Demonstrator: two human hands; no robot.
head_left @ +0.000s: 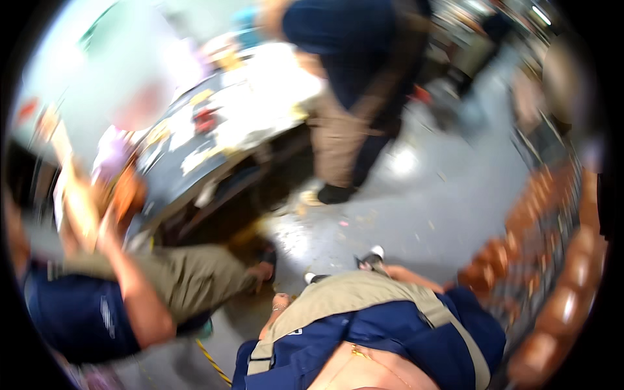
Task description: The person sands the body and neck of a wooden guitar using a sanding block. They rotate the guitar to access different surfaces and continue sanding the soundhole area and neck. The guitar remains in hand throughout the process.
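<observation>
My left hand (281,300) hangs low beside the tan apron (357,292), with a bracelet at the wrist. Its fingers are small and blurred, and I make out nothing held. On the other side, my right hand (388,270) is at the apron's far edge, close to a dark shoe with a white tip (373,257). The apron partly hides that hand, so its fingers are unclear. Neither hand touches the worktable.
A worktable (179,175) with blurred white material and a red item (205,120) stands at the left. One person (84,318) is close on my left; another (344,71) stands beyond the table's end. Reddish-brown glossy rounded objects (552,315) line the right. Bits litter the grey floor (448,195).
</observation>
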